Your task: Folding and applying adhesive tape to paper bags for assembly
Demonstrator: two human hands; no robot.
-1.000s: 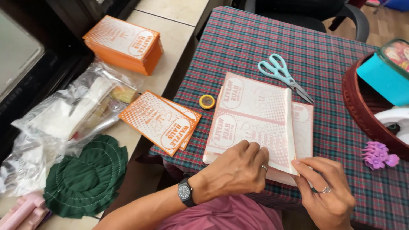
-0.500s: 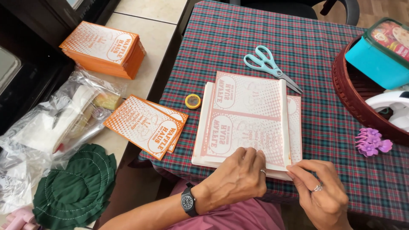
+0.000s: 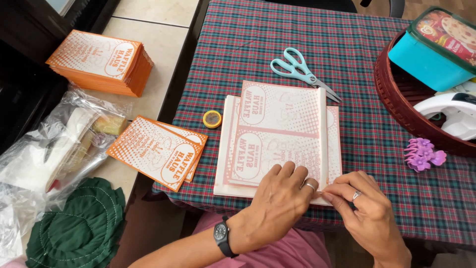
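We press our left hand [image 3: 280, 196] flat on a stack of thin printed paper sheets [image 3: 277, 134] lying on the checked tablecloth [image 3: 357, 54], fingers spread and holding nothing. Our right hand [image 3: 369, 211] pinches the near end of the sheet's folded strip [image 3: 323, 134] between thumb and forefinger. The paper looks light, limp and easy to crease or tear, so we judge the folded edge the best place to grip, with the flat palm keeping the stack from sliding. To the right, a dark red basket [image 3: 396, 106] holds a turquoise tub [image 3: 426, 62] with a printed lid; what is inside the tub is hidden. A clear plastic bag [image 3: 54, 149] on the left holds pale items we cannot identify. Scissors [image 3: 302, 72] lie just beyond the stack.
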